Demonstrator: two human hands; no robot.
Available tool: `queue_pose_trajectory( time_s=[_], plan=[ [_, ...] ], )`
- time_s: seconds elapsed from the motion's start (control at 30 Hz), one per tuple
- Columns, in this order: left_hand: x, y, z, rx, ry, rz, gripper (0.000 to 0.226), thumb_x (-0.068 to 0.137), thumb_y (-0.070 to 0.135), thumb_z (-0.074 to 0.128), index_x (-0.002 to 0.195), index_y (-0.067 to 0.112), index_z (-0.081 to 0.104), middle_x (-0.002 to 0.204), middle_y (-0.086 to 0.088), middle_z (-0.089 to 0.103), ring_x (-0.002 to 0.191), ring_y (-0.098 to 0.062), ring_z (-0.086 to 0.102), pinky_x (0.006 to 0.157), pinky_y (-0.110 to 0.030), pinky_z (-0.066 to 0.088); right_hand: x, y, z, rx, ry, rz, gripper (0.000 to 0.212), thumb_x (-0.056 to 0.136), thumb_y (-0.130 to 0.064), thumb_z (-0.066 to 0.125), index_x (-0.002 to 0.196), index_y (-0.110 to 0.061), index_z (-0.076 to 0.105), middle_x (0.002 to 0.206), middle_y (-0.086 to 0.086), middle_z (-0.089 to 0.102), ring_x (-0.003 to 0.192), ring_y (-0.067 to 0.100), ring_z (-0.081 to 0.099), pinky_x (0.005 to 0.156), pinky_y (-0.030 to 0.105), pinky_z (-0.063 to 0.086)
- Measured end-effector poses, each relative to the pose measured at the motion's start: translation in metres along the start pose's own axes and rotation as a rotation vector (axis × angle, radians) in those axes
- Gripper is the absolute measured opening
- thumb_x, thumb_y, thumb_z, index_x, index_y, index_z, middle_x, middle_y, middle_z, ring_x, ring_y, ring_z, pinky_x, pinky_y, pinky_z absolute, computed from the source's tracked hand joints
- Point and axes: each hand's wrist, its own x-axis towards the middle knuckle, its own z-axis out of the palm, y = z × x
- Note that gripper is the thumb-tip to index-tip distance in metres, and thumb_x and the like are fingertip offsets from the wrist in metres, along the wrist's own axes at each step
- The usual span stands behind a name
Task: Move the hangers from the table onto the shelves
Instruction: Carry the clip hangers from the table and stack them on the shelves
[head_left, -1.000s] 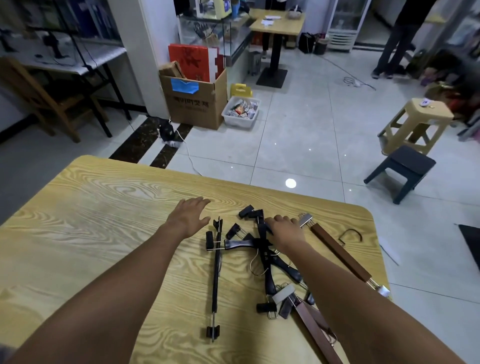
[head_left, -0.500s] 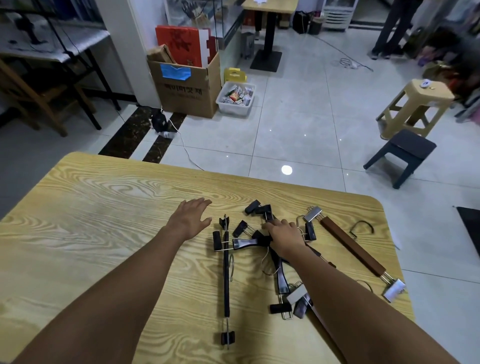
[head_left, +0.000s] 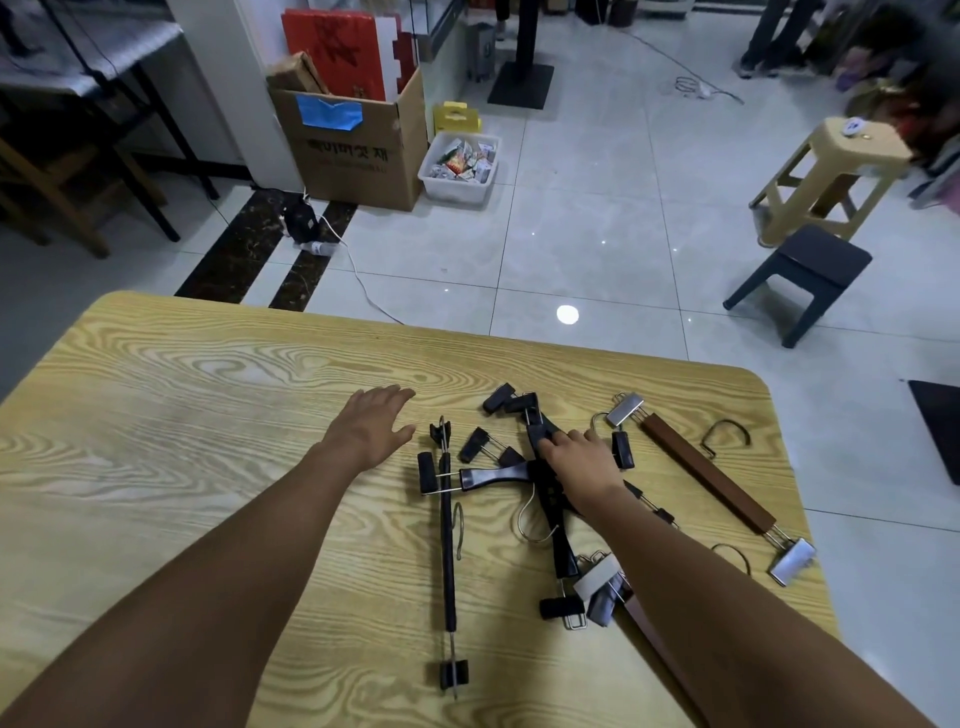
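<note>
Several clip hangers lie in a heap on the right half of the wooden table (head_left: 171, 415). A straight black clip hanger (head_left: 448, 545) lies lengthwise on the left of the heap. Crossed black hangers (head_left: 550, 499) sit in the middle, and a brown wooden hanger (head_left: 706, 478) with metal clips lies to the right. My right hand (head_left: 579, 457) rests on top of the crossed black hangers, fingers curled over them. My left hand (head_left: 371, 423) lies flat on the bare tabletop just left of the heap, fingers apart, holding nothing. No shelves are in sight.
Beyond the table's far edge is tiled floor with a cardboard box (head_left: 358, 140), a white bin (head_left: 460, 166), a beige stool (head_left: 831, 176) and a dark stool (head_left: 805, 275). A cable (head_left: 358, 275) trails on the floor. A person's legs (head_left: 774, 36) show at far right.
The view has tilted down and drawn closer to the table. My right hand has slid slightly over the black hangers. My left hand has stayed flat in place.
</note>
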Motion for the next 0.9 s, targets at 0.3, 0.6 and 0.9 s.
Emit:
queue_pose_trajectory(
  time_s=[0.3,0.6,0.9],
  plan=[
    [0.008,0.018,-0.007,0.013,0.009,0.02,0.057,0.099,0.038,0.038,0.15,0.022,0.018,0.159,-0.001,0.015,0.147,-0.018,0.012,0.121,-0.034,0.003,0.002,0.005,0.002,-0.03,0.014,-0.055,0.05,0.086,-0.001,0.058,0.132,-0.012,0.041,0.128,0.011,0.053,0.121,0.031,0.048,0.101,0.038,0.035],
    [0.01,0.02,0.001,0.058,0.004,0.021,0.058,0.099,0.038,0.039,0.15,0.022,0.018,0.158,-0.002,0.019,0.147,-0.018,0.014,0.121,-0.037,0.003,0.007,0.009,0.005,0.009,0.022,-0.078,0.045,0.09,-0.002,0.057,0.131,-0.008,0.042,0.126,0.011,0.055,0.116,0.029,0.053,0.093,0.034,0.041],
    [0.008,0.024,-0.006,0.061,0.035,0.017,0.057,0.099,0.037,0.039,0.15,0.022,0.018,0.156,-0.001,0.023,0.146,-0.018,0.016,0.121,-0.037,0.0,0.012,0.018,0.014,0.075,0.014,-0.064,0.038,0.094,-0.01,0.053,0.13,-0.01,0.045,0.13,0.01,0.051,0.116,0.03,0.053,0.096,0.037,0.04]
  ],
)
